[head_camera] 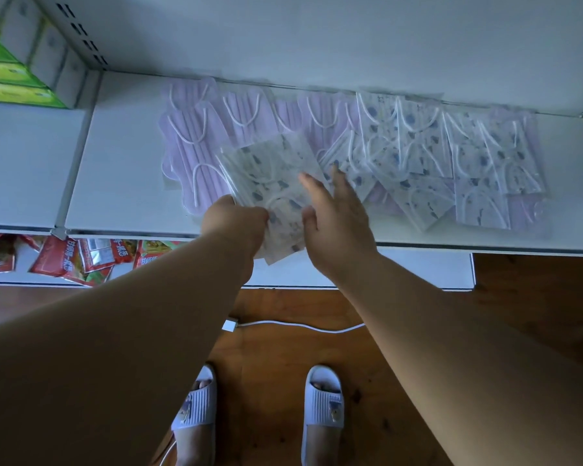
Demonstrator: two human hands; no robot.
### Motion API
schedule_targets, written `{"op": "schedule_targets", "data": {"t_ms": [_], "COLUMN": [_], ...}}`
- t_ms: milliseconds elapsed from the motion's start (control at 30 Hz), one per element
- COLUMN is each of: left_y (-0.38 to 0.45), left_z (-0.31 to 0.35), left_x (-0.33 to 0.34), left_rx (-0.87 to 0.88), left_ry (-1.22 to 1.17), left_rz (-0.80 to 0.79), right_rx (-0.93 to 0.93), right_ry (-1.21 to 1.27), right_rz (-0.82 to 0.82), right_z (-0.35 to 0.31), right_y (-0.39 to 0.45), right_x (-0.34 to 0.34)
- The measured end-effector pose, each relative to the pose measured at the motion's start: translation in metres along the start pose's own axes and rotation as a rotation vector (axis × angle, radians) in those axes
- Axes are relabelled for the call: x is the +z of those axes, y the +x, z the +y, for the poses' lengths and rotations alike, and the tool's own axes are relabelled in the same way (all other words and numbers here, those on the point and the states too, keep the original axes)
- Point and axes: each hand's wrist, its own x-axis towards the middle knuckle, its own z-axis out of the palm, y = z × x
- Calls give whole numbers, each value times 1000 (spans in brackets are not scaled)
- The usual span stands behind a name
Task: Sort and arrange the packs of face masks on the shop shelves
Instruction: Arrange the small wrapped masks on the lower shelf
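Your left hand (233,218) pinches the fanned patterned packs (270,173) while your right hand (334,213), fingers spread, sits nearer the loose patterned pile (418,156) lying to its right on the shelf (122,163).

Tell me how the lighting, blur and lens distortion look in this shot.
Head view: dim, bluish, even light; the shelf edge bows from wide-angle distortion; the right hand is slightly motion-blurred, while the patterned mask packs gripped by the left hand look soft; no strong glare.
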Motion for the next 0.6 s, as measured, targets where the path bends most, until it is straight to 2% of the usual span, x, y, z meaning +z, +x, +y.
{"op": "schedule_targets", "data": {"t_ms": [67, 133, 233, 433, 600], "left_y": [1, 1, 1, 3, 6], "left_z": [-1, -1, 1, 4, -6], "left_x": [0, 0, 0, 0, -7], "left_rx": [25, 34, 1, -14, -4], "left_ry": [5, -15, -70, -131, -180], "left_rz": [11, -4, -63, -109, -80], "right_rx": [129, 145, 47, -115, -75], "right_ry": [-130, -178, -102, 240, 146], "right_rz": [-101, -126, -73, 16, 76], "right_z": [13, 20, 15, 3, 13], "right_y": [6, 6, 1, -18, -26], "right_x": [1, 4, 9, 11, 15]}}
